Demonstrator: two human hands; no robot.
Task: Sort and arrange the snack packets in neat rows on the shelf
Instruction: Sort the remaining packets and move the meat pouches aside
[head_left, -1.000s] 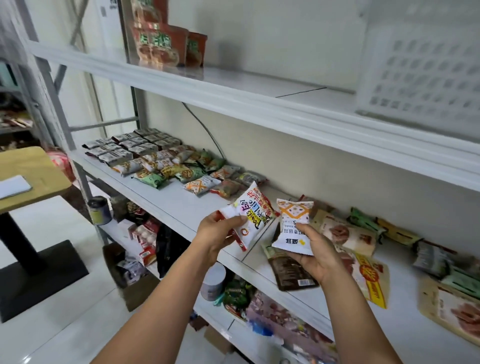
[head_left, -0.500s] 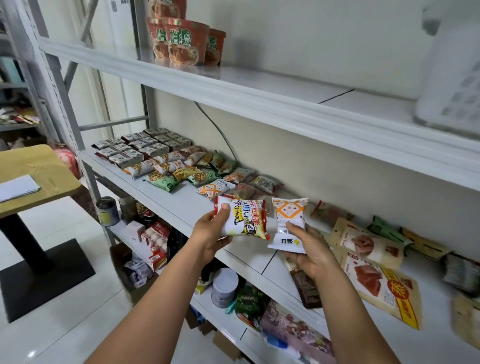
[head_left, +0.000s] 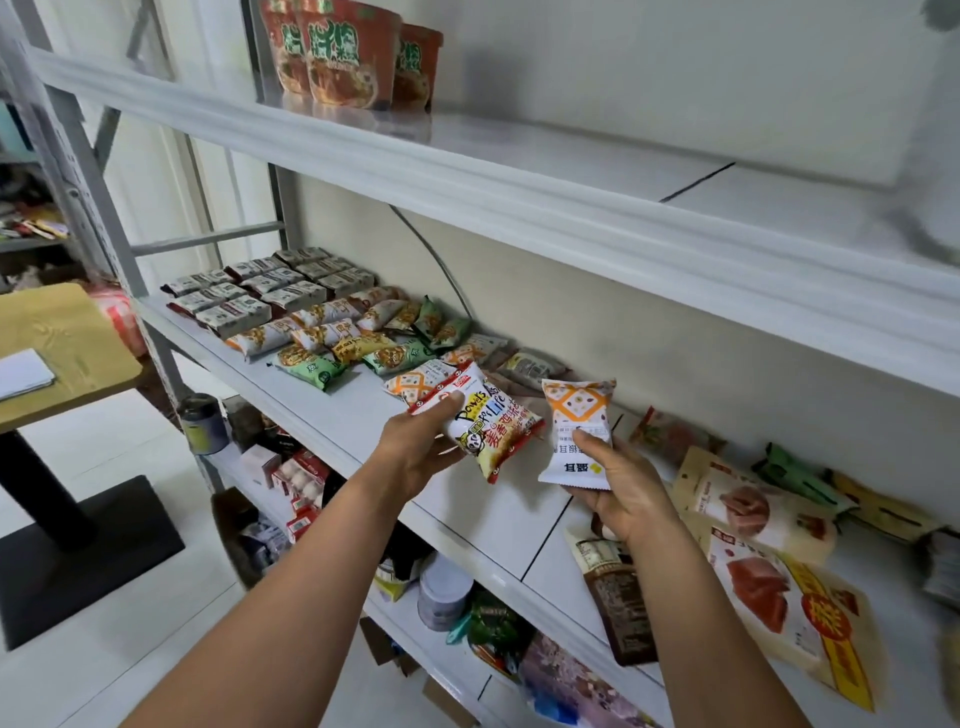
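- Two packets are in our hands, one each. Our left hand (head_left: 415, 452) pinches the panda-print packet (head_left: 488, 421) at its red-edged end, thumb on top and fingers beneath. Our right hand (head_left: 623, 493) grips the white-and-orange packet (head_left: 576, 431) round its lower half, thumb across the front.
- Both packets hang just above the front of the middle shelf (head_left: 493, 525), near each other but apart.
- The sorted rows (head_left: 322, 322) lie to the left of both grips and further back, so our left hand is the nearer one.
- One orange-diamond packet (head_left: 415, 382) lies at the near end of those rows, just behind the panda-print packet. We judge that the white-and-orange packet, which has the same print, belongs beside it.
- The panda-print packet slants from upper left to lower right, and the white-and-orange one stands almost upright. We judge both need laying flat.
- We count three noodle cups (head_left: 343, 57) on the top shelf.
- To the right lie two meat pouches (head_left: 748, 509) and one brown packet (head_left: 618, 597), unsorted.
- The rows overlap too much for a sure count.
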